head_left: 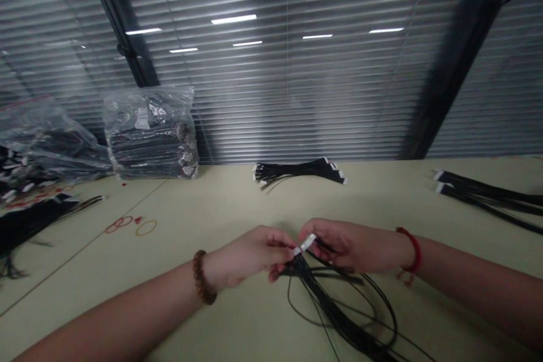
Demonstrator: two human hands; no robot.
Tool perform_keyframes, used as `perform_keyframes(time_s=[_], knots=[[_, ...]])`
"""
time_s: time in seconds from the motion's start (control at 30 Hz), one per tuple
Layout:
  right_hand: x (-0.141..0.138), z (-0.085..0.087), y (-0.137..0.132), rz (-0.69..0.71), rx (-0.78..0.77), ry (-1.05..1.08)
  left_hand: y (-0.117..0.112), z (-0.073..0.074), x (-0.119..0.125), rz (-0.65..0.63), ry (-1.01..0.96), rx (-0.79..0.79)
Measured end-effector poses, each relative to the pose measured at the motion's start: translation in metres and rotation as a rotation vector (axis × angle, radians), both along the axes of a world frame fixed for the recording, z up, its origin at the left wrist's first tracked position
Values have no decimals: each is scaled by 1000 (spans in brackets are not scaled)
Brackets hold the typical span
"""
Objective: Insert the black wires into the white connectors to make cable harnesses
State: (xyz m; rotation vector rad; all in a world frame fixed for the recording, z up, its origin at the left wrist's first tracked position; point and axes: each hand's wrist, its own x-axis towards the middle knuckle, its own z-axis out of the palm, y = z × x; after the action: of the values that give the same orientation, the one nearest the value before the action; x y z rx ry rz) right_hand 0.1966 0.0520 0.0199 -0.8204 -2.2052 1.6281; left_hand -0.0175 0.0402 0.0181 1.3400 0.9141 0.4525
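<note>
A bundle of thin black cables (pixel 333 308) with white connectors (pixel 306 243) at its end lies across the near middle of the table. My left hand (pixel 265 253) pinches the bundle close to a white connector, thumb and fingers pressed together. Just right of it, my right hand (pixel 343 243) is closed on the cables beside the other white connector, its fingertips almost touching those of my left hand. A few cables loop loosely beneath my right hand. The lower end of the bundle runs out of view at the bottom edge.
Behind my hands lies another tied cable bundle (pixel 299 171). More cables rest at the right (pixel 487 189) and left (pixel 31 220). Clear bags of cables (pixel 153 138) stand at the back left, by the blinds. Rubber bands (pixel 146 228) lie on the table (pixel 203 215).
</note>
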Motion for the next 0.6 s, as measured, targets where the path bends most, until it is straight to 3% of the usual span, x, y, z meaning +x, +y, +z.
perform_keyframes(time_s=[0.13, 0.27, 0.37, 0.6], knots=[[4, 4, -8, -20, 255, -77, -2, -1, 2, 24, -14, -37], [4, 9, -8, -88, 363, -98, -2, -2, 2, 51, -31, -50], [2, 8, -4, -133, 313, -81, 0, -6, 3, 54, -54, -71], [-17, -8, -2, -239, 30, 0, -2, -13, 12, 72, -178, -194]])
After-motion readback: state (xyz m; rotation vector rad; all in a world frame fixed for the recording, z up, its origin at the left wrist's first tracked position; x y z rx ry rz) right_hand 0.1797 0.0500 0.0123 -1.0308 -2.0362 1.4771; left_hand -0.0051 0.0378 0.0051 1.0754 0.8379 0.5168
